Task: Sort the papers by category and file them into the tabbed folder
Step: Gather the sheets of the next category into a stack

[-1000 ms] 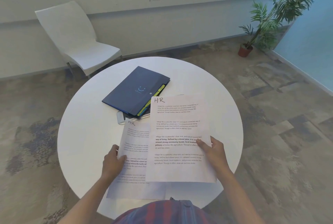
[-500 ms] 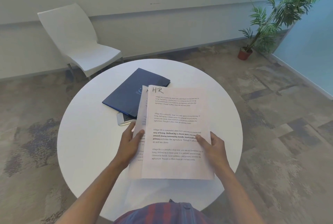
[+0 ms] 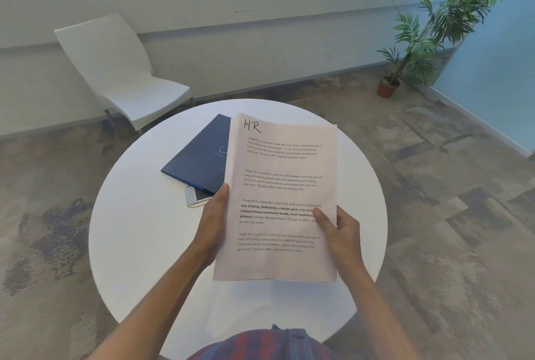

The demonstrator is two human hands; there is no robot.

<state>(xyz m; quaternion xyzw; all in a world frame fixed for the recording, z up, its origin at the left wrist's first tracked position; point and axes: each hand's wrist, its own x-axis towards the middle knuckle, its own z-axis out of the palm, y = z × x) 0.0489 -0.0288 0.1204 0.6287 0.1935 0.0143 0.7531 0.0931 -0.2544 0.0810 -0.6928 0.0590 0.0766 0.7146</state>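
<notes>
Now that both HR sheets are squared together, the papers (image 3: 279, 197) form one stack.
Left hand (image 3: 212, 220) and right hand (image 3: 340, 229) each close their grip on it; filing into the folder (image 3: 199, 157) comes next.

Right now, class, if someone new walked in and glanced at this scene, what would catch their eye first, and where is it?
First, the papers marked "HR" at the top, held up in the middle by the left hand and right hand above the round white table. Behind them lies a dark blue folder, partly covering a white phone. A potted plant stands far right.
</notes>
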